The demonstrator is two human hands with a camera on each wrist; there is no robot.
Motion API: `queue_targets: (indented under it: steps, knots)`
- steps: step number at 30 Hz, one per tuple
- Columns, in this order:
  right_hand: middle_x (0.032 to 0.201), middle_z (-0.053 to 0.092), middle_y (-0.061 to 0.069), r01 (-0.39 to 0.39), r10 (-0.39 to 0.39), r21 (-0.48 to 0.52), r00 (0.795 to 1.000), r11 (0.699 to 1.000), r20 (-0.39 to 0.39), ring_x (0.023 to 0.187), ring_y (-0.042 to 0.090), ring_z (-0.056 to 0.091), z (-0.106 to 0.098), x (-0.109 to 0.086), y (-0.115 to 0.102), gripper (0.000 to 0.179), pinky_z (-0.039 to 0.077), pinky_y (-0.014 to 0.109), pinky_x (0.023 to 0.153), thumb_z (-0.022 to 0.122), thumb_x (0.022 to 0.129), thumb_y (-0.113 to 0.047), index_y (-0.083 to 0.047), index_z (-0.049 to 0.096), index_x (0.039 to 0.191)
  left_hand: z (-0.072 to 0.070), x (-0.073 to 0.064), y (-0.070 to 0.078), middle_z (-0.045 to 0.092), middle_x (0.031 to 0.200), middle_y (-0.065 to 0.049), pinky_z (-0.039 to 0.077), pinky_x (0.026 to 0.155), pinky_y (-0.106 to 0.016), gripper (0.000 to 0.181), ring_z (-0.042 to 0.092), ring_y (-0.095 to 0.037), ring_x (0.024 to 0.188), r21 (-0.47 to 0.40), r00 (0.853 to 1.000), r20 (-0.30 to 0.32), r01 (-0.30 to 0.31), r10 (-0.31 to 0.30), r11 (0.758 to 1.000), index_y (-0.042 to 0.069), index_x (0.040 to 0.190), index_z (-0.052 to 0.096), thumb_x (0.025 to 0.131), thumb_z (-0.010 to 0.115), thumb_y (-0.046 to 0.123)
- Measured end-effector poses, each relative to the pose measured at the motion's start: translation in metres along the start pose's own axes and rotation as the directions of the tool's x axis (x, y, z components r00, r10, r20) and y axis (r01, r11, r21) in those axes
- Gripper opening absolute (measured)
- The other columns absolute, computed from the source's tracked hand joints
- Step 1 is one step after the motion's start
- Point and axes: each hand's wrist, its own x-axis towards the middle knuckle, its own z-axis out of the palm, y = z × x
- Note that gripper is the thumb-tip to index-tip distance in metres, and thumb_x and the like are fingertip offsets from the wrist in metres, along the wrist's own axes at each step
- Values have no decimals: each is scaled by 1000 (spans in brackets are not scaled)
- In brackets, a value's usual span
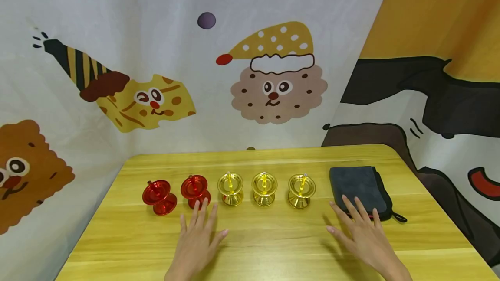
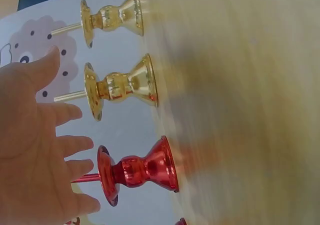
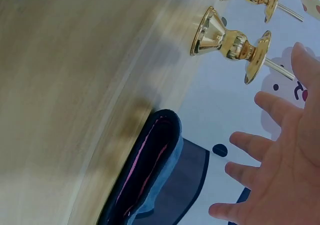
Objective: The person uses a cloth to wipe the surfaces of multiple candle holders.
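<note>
Two shiny red candle holders, one at the far left (image 1: pixel 164 203) and one beside it (image 1: pixel 194 187), stand in a row with three gold ones (image 1: pixel 230 189) (image 1: pixel 264 189) (image 1: pixel 301 191). Each has a flared foot, a shallow dish and a thin upright stem. My left hand (image 1: pixel 196 240) hovers with fingers spread just in front of the second red holder; in the left wrist view the palm (image 2: pixel 30 150) holds nothing. At the right, my right hand (image 1: pixel 365 237), also spread and holding nothing, is over the near edge of a folded dark grey cloth (image 1: pixel 357 187) with black trim.
The holders and cloth lie on a yellow wood-grain table (image 1: pixel 273 246) with rounded far corners. Behind it hangs a white curtain (image 1: pixel 218 99) printed with cartoon food figures. A black loop (image 1: pixel 399 217) sticks out from the cloth's near right corner.
</note>
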Motion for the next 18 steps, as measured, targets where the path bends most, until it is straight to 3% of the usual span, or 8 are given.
queue_targets:
  steps: [5, 9, 12, 18]
  knots:
    - [144, 28, 19, -8, 8, 0, 1000, 1000, 13, 134, 40, 11, -1, 1, 1, 64, 5, 71, 96, 49, 86, -57, -25, 38, 140, -2, 4, 3, 18, 148, -17, 13, 104, -59, 69, 14, -36, 135, -16, 1000, -1, -27, 27, 1000, 10, 143, 30, 90, 48, 50]
    - [144, 28, 19, -10, 9, 15, 1000, 1000, 18, 133, 42, 12, -3, 2, 3, 64, 4, 70, 96, 48, 87, -57, -24, 38, 141, -5, 11, 11, 16, 148, -17, 14, 107, -51, 72, 13, -35, 135, -82, 997, 47, -56, 60, 995, 9, 144, 27, 90, 41, 54]
    - [144, 28, 20, -10, 9, 41, 1000, 999, 23, 132, 44, 14, -5, 3, 6, 64, 4, 70, 96, 50, 87, -54, -24, 35, 142, -8, 19, 22, 21, 146, -19, 20, 105, -49, 74, 18, -36, 133, -159, 990, 89, -94, 110, 983, 9, 144, 27, 89, 39, 57]
    - [143, 27, 22, -27, 23, 116, 999, 993, 41, 130, 45, 17, -9, 4, 14, 63, 5, 70, 96, 52, 89, -48, -24, 32, 143, -7, 38, 55, 35, 140, -19, 36, 97, -49, 72, 35, -36, 126, -259, 965, 118, -197, 233, 946, 8, 142, 33, 87, 50, 51]
